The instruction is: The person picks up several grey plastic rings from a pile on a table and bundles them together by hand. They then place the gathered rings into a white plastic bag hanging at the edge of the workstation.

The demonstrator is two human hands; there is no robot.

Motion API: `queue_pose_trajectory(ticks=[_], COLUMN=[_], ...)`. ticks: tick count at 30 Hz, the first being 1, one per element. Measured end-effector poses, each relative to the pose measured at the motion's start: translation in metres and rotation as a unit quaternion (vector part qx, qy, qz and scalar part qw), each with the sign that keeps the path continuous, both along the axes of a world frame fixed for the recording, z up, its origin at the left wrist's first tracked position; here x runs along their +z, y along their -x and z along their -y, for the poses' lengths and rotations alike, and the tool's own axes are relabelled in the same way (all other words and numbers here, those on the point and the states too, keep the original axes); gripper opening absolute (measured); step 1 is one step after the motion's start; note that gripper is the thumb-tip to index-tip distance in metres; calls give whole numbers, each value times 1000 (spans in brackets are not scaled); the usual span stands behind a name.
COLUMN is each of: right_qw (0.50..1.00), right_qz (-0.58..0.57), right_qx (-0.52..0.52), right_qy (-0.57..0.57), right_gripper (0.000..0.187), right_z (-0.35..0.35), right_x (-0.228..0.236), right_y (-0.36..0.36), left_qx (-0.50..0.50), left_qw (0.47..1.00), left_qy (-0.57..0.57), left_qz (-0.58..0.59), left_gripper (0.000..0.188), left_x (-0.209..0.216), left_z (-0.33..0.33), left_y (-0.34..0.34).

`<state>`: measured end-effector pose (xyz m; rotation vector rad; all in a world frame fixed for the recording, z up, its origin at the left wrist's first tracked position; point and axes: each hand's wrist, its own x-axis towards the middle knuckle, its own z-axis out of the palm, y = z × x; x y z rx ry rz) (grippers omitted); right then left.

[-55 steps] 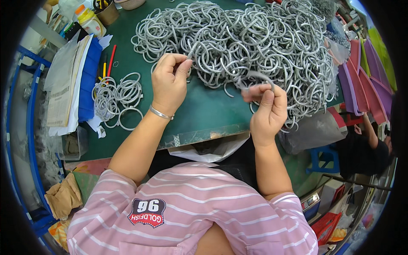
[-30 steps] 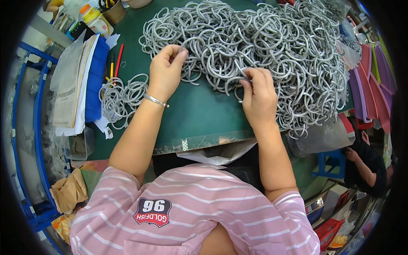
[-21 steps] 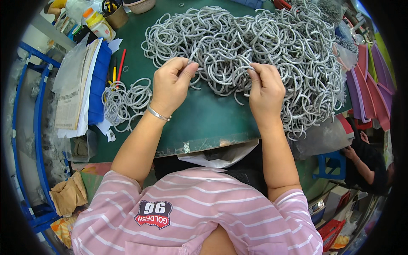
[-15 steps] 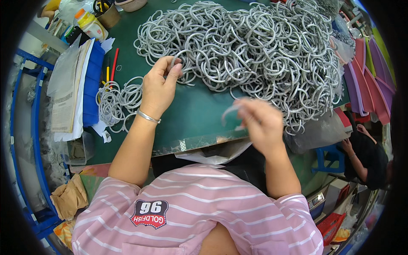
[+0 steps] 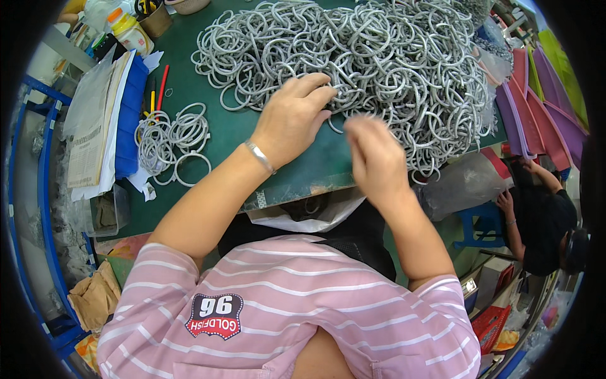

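Observation:
A big tangled heap of silvery-grey ribbed rings (image 5: 379, 57) covers the far and right side of the green table. At its near edge is my left hand (image 5: 287, 123), a silver bangle on the wrist. Its fingers curl among the rings, and a curved ring end (image 5: 336, 126) shows by the thumb; the grip itself is partly hidden. Just to the right, my right hand (image 5: 382, 161) hovers by the heap's front edge, fingers drawn in and smeared by motion. Whether it holds a ring cannot be made out. Left of my left forearm lies a smaller group of similar rings (image 5: 169, 140).
A blue bin (image 5: 134, 120) with papers stands at the left, near red and yellow pens (image 5: 163, 87). A capped bottle (image 5: 131, 33) sits behind it. The table's front edge (image 5: 297, 194) runs before me. Another person (image 5: 543, 221) is at the right, beside a blue stool (image 5: 480, 226).
My left hand has moved right along the heap's near edge, turning its back upward. My right hand has come up and closer to the heap; the curved piece seen at its fingers no longer shows.

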<state>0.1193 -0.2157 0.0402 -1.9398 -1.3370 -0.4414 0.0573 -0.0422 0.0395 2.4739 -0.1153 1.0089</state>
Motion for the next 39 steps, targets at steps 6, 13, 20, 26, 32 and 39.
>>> queue_pose_trajectory(ticks=[6, 13, 20, 26, 32, 39], right_qw=[985, 979, 920, 978, 942, 989], right_qz=[37, 8, -369, -173, -133, -32], right_qx=[-154, -165, -77, 3, 102, 16], right_qy=[71, 116, -107, 116, 290, 141], right_gripper=[12, 12, 13, 4, 6, 9], right_z=[-26, -21, -11, 16, 26, -14], right_x=[-5, 5, 23, 14, -12, 14], right_y=[-29, -22, -24, 12, 58, 26], left_qx=[-51, -41, 84, 165, 129, 140], left_qw=[996, 999, 984, 965, 975, 985], left_qy=[-66, -17, 153, 198, 167, 88], left_qz=[-24, 25, 38, -43, -75, -55], left_gripper=[18, 15, 18, 17, 26, 23], left_x=[9, 12, -4, -20, -16, -30], left_z=[-17, -30, -19, -36, -30, -25], left_y=[-20, -17, 32, 72, 53, 15])
